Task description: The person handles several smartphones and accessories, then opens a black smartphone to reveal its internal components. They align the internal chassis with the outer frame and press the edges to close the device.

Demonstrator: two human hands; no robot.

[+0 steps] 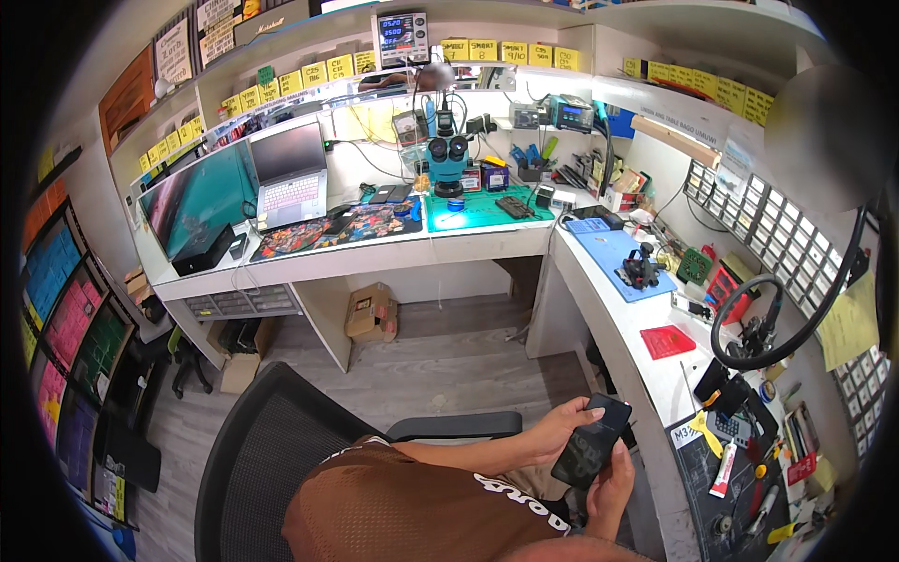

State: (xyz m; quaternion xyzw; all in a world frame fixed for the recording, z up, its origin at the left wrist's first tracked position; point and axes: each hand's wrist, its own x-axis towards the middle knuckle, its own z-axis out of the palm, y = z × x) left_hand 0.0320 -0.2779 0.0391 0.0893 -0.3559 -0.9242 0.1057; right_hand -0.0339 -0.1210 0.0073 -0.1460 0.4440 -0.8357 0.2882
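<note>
A dark smartphone (590, 448) is held low in front of me, to the right of the chair's armrest, and tilted. Its screen is nearly black with faint pale shapes. My left hand (562, 423) grips its upper left side, the thumb lying over the edge near the top. Against the lower right side rests my right hand (612, 480), its thumb along the edge. The other fingers of both hands are mostly hidden behind the phone.
A black mesh chair (272, 459) stands at the left. The white workbench carries a laptop (292, 183), a teal microscope (448, 164), a blue mat (609, 251) with a black clamp, a red pad (668, 342), a white tube (723, 468) and several tools.
</note>
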